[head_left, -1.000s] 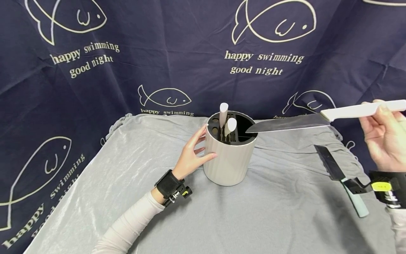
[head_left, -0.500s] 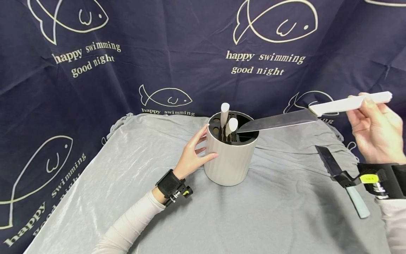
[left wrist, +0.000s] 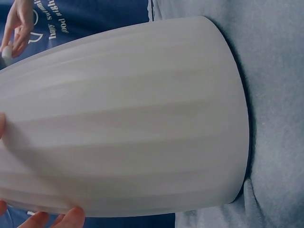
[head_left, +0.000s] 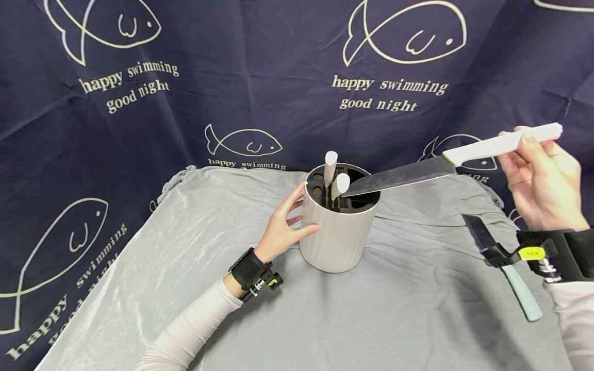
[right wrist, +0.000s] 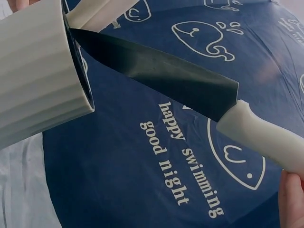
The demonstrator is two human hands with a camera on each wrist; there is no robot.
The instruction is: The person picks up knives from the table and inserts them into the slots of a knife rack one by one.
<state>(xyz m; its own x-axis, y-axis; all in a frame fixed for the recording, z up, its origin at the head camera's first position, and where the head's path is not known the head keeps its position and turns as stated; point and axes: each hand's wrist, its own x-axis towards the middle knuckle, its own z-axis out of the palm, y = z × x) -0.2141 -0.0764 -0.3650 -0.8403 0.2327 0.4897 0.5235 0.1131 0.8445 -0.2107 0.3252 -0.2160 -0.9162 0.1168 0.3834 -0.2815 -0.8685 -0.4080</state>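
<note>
A ribbed, off-white round knife block (head_left: 336, 239) with a black slotted top stands on the cloth. My left hand (head_left: 280, 226) grips its left side, thumb on the front and fingers farther back on the wall. In my right hand (head_left: 545, 178), at the right, I pinch the white handle of a kitchen knife (head_left: 408, 175). Its dark blade slants down to the left, and the tip overlaps the slotted top, beside two upright white handles (head_left: 342, 183). The right wrist view shows the blade (right wrist: 156, 71) with its tip right at the block's rim (right wrist: 78, 61).
Another knife with a pale green handle (head_left: 522, 293) lies on the grey cloth (head_left: 394, 314) at the right, partly hidden behind the right wrist's camera mount (head_left: 501, 255). A dark blue curtain (head_left: 287, 82) with fish prints hangs behind.
My right hand has moved left and slightly up with the kitchen knife, whose blade tilts more steeply and whose tip has come farther left over the block's top. The left hand stays put.
</note>
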